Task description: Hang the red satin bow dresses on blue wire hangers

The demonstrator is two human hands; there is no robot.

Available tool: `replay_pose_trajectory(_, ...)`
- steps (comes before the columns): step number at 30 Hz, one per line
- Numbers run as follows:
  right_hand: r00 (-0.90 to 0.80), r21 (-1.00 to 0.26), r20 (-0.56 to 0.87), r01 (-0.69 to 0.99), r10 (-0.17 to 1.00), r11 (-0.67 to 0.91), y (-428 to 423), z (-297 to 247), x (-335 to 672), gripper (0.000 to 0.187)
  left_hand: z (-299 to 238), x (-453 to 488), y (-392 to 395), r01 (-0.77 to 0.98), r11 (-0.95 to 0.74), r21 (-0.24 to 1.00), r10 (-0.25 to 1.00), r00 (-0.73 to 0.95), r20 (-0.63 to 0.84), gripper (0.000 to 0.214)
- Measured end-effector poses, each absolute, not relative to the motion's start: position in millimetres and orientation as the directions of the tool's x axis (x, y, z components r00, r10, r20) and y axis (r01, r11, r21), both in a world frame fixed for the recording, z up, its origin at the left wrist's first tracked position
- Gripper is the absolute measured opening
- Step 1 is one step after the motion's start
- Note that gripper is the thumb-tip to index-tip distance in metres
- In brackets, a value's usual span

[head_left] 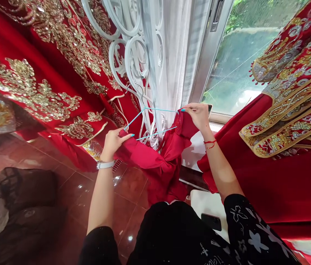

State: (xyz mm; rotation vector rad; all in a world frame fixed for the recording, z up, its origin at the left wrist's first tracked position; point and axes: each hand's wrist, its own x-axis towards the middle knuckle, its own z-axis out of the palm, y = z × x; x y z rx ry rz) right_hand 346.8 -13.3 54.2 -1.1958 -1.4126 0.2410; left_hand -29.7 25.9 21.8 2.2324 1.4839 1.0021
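A red garment (pixel 155 162) hangs in front of me on a thin light-blue hanger (pixel 161 109), its cloth drooping in the middle. At the hanger's left end, my left hand (pixel 113 142) is closed on the garment's edge, with the thumb along the top. My right hand (pixel 198 113) pinches the garment at the right end, its thumb over the cloth and the hanger's corner. Part of the hanger's lower bar shows between the two ends. Its hook is hard to make out against the white metalwork.
Behind the hanger stands a white scrolled metal rack (pixel 137 55). Red gowns with gold beading (pixel 42 99) hang at left, and embroidered red garments (pixel 290 121) at right beside a window (pixel 235 62). A phone (pixel 211 222) lies on a white surface (pixel 203 200). Dark bags (pixel 25 187) rest on the tiled floor.
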Motion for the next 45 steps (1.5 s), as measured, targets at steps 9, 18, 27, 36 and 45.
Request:
replay_pose_trajectory(9, 0.18, -0.741, 0.596, 0.498, 0.783, 0.45, -16.0, 43.4, 343.8, 0.012, 22.3, -26.9, 4.1, 0.755, -0.442, 0.484, 0.824, 0.129, 0.551, 0.034)
replay_pose_trajectory(18, 0.257, -0.762, 0.597, 0.477, 0.76, 0.438, -13.8, 34.2, 338.8, 0.02, -29.2, 144.2, -36.8, 0.402, -0.723, 0.562, 0.689, 0.36, 0.629, 0.048)
replay_pose_trajectory(27, 0.271, -0.75, 0.613, 0.497, 0.742, 0.437, -21.0, 34.2, 348.5, 0.024, -20.0, 197.0, -42.4, 0.232, -0.682, 0.693, 0.731, 0.242, 0.639, 0.012)
replay_pose_trajectory(36, 0.102, -0.755, 0.568, 0.461, 0.817, 0.467, -22.5, 37.5, 346.2, 0.026, -30.9, 205.3, -31.7, 0.159, -0.608, 0.778, 0.794, 0.15, 0.59, 0.014)
replay_pose_trajectory(45, -0.097, -0.86, 0.414, 0.283, 0.905, 0.424, -25.6, 42.2, 359.2, 0.024, -21.2, 179.3, -35.4, 0.26, -0.632, 0.73, 0.775, 0.214, 0.594, 0.015)
